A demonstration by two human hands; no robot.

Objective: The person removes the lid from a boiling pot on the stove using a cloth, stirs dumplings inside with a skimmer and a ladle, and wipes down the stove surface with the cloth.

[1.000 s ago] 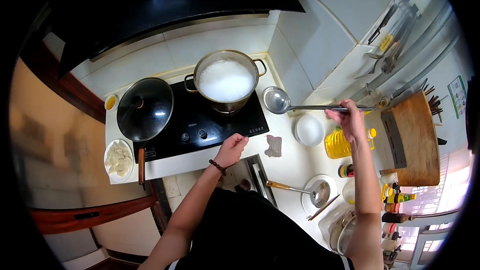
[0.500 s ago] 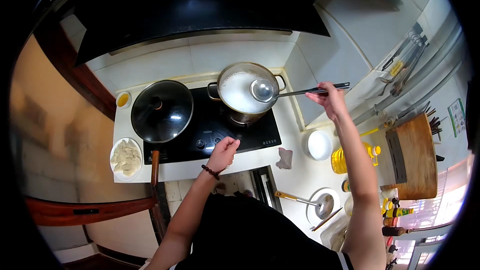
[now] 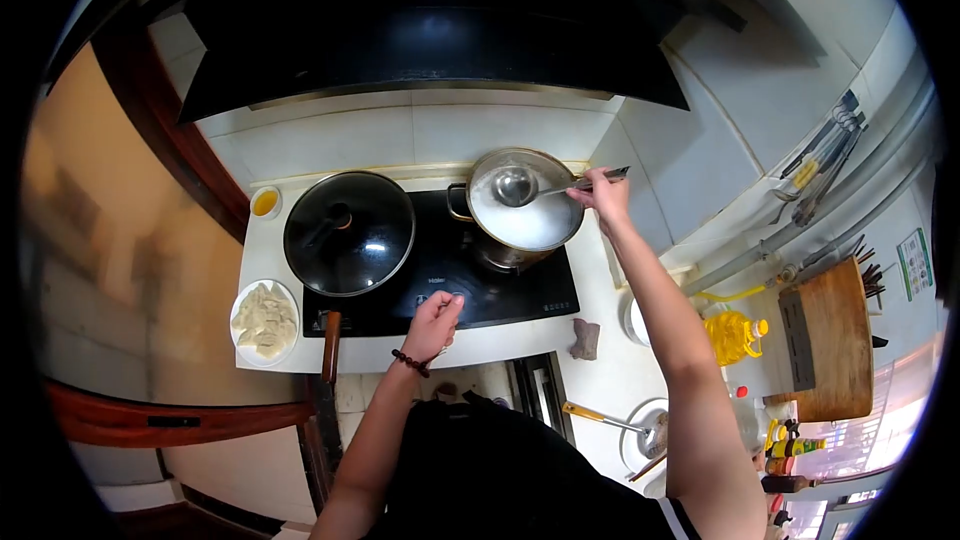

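Note:
My right hand (image 3: 606, 196) grips the dark handle of a metal ladle (image 3: 515, 186). The ladle's bowl sits in the back part of a two-handled pot (image 3: 460, 208), at the surface of a cloudy white liquid (image 3: 535, 225). My left hand (image 3: 435, 323), with a dark bead bracelet (image 3: 411, 363) on the wrist, is curled into a fist above the front edge of the black cooktop (image 3: 500, 310), close to its knobs. Nothing shows in that fist. Left of the pot stands a frying pan under a dark glass lid (image 3: 350, 230).
A plate of dumplings (image 3: 265, 322) and a small cup of yellow liquid (image 3: 265, 202) stand at left. Rightward are a grey cloth (image 3: 586, 339), an oil bottle (image 3: 735, 335) and a plate (image 3: 632, 445) with a skimmer. The range hood (image 3: 430, 50) hangs overhead.
My right hand and the ladle have moved left, and the bowl is now towards the back of the pot. My left fist stays near the cooktop's front. The whole view has shifted slightly.

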